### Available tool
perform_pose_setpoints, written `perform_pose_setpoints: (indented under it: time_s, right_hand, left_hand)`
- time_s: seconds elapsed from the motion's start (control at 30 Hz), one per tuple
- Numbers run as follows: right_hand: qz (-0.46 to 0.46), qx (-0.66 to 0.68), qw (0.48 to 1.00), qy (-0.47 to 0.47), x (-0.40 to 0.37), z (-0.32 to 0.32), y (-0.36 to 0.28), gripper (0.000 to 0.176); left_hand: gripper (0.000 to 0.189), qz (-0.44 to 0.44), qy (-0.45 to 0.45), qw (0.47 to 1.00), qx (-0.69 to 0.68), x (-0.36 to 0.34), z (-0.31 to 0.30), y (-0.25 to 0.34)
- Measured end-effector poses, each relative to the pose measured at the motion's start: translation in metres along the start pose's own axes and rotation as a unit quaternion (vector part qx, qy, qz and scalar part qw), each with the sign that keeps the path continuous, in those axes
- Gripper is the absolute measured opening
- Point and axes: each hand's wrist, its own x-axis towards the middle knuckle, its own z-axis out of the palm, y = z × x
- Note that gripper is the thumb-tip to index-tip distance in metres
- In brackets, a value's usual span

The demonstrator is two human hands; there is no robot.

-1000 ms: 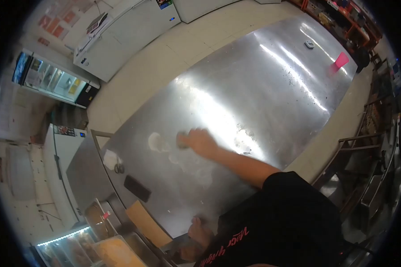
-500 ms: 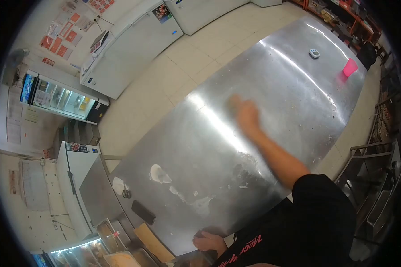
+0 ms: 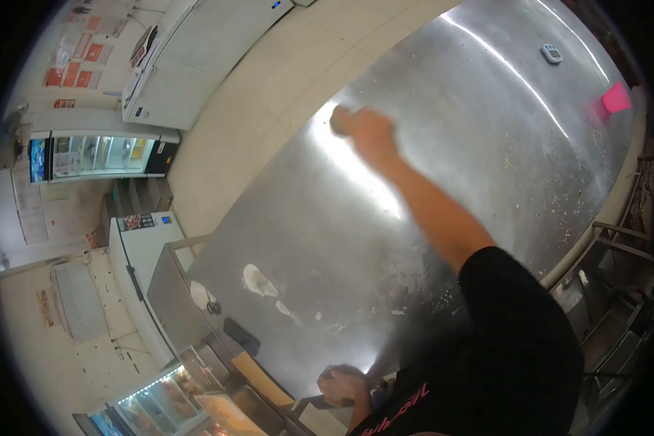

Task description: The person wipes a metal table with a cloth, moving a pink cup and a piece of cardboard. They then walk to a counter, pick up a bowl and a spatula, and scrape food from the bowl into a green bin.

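Stretched out over the steel table (image 3: 283, 218), my right hand (image 3: 374, 134) is closed on a small greyish-brown pad-like piece (image 3: 339, 120), pressed low at the table's far edge and blurred by motion. My left hand (image 3: 341, 386) rests by the near edge, fingers curled around something dark that I cannot make out. White smears (image 3: 258, 282) mark the steel ahead of it. To its left lie a dark rectangular block (image 3: 241, 336), black-handled scissors (image 3: 213, 307) and a white piece (image 3: 200, 295).
A small digital timer (image 3: 551, 54) and a pink cup (image 3: 616, 97) are on the table's far right. Crumbs (image 3: 519, 156) dot the steel. Food trays (image 3: 225, 414) and a tan board (image 3: 265, 378) stand at lower left. White chest freezers (image 3: 196, 62) line the wall beyond the floor.
My right hand has swept up and left with the pad-like piece toward the table's far edge. The view has shifted and turned slightly. My left hand stays at the near edge.
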Motion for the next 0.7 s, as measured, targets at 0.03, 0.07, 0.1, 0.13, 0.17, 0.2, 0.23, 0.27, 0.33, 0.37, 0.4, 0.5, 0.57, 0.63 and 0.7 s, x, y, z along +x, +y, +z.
perform_pose_setpoints:
  time_s: [0.03,0.07,0.1,0.13,0.17,0.2,0.23,0.27,0.33,0.37,0.4,0.5,0.57,0.63,0.7]
  right_hand:
    - [0.053,-0.003,0.998,0.023,0.007,-0.034,0.044,0.04]
    - [0.075,-0.08,0.987,0.119,0.009,-0.042,0.092,0.04]
    - [0.142,-0.08,0.983,0.083,0.011,-0.075,0.126,0.042]
    - [0.179,-0.097,0.975,0.087,0.005,-0.104,0.152,0.043]
    - [0.215,-0.114,0.965,0.094,0.0,-0.124,0.17,0.045]
    - [0.215,-0.123,0.964,0.102,-0.001,-0.127,0.178,0.045]
    - [0.25,-0.108,0.948,0.168,-0.005,-0.124,0.181,0.046]
    - [0.282,-0.09,0.927,0.233,-0.008,-0.123,0.185,0.046]
    - [0.223,0.091,0.967,0.083,-0.012,-0.138,0.085,0.033]
    - [0.085,0.042,0.989,0.113,-0.028,-0.075,0.057,0.028]
    - [-0.001,0.083,0.982,0.168,-0.06,0.031,0.026,0.035]
    - [-0.247,0.197,0.933,-0.17,-0.125,-0.012,-0.141,0.037]
    - [-0.31,0.166,0.924,-0.15,-0.115,0.015,-0.178,0.034]
    - [-0.248,0.159,0.954,-0.047,-0.074,0.034,-0.172,0.035]
    - [-0.167,0.135,0.975,-0.059,-0.014,0.022,-0.141,0.035]
  left_hand:
    - [0.066,0.008,0.01,1.0,0.002,-0.004,0.004,-0.005]
    - [0.066,0.016,0.02,1.0,0.001,-0.005,0.01,-0.008]
    - [0.068,0.03,0.068,0.997,-0.014,-0.002,0.022,-0.012]
    - [0.068,0.035,0.06,0.997,-0.02,-0.002,0.017,-0.012]
    - [0.076,0.008,-0.011,1.0,0.01,-0.001,-0.007,-0.004]
    - [0.085,-0.02,-0.083,0.996,0.038,-0.001,-0.015,0.007]
    - [0.083,0.02,-0.036,0.999,0.026,-0.001,-0.003,-0.006]
    - [0.082,0.039,0.008,0.999,-0.02,-0.005,0.009,-0.014]
    - [0.057,0.005,-0.103,0.993,0.062,0.008,-0.032,0.014]
    - [0.049,-0.007,-0.111,0.994,-0.001,0.007,-0.07,0.047]
    - [0.049,-0.002,-0.111,0.994,-0.004,0.004,-0.06,0.045]
    - [0.058,-0.01,-0.142,0.984,-0.109,0.006,-0.068,0.039]
    - [0.07,0.017,-0.035,0.996,-0.074,-0.003,-0.021,0.012]
    - [0.074,0.04,-0.017,0.998,-0.055,-0.005,0.004,-0.012]
    - [0.074,0.015,-0.029,0.999,-0.034,-0.004,0.009,-0.017]
